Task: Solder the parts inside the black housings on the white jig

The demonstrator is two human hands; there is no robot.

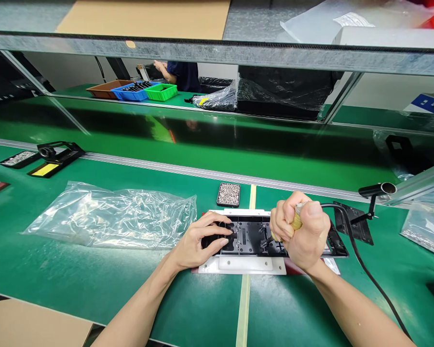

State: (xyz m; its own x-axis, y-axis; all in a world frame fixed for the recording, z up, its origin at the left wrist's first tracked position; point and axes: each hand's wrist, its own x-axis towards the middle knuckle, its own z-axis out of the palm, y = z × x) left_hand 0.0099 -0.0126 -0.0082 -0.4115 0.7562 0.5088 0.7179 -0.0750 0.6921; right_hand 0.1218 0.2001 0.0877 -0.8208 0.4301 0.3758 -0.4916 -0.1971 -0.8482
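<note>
A long black plastic housing (pixel 251 236) with posts and ribs lies in a white fixture (pixel 246 263) on the green bench. My left hand (pixel 202 238) rests on the housing's left end, fingers spread and curved over it. In my right hand (pixel 304 231) is a soldering iron (pixel 296 219), its pale yellowish handle wrapped in a fist and its cable trailing right. The iron points down-left into the housing, and its tip is hard to make out. Behind the fixture sits a small black tray (pixel 228 194) full of tiny metal pieces.
A clear plastic bag (pixel 115 217) lies left of the fixture. Soldering iron stands occupy the right (pixel 374 202) and far left (pixel 58 156). A metal shelf (pixel 217 60) crosses overhead. Beyond the green divider, a person (pixel 183 74) works near coloured bins (pixel 161 92).
</note>
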